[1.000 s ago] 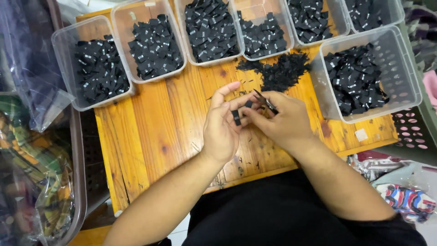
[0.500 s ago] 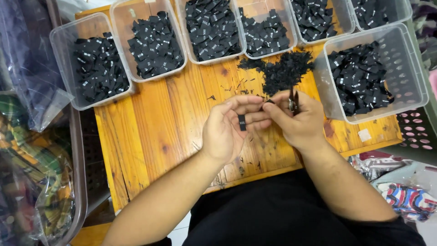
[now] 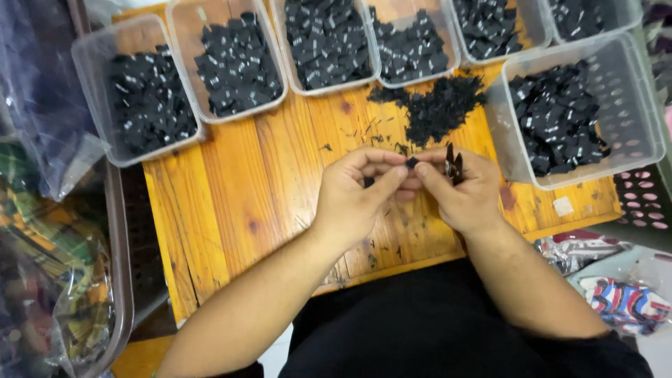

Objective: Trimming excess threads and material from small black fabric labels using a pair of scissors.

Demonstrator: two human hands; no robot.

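Both hands meet over the table, the left hand and right hand pinching one small black piece between touching fingertips, the right also gripping snips.

Beyond the joined hands a loose heap of labels lies on the table — behind it, bins; another bin to the right.

Bright, even overhead light, soft shadows, slight motion blur, mild wide-angle bending at the edges.
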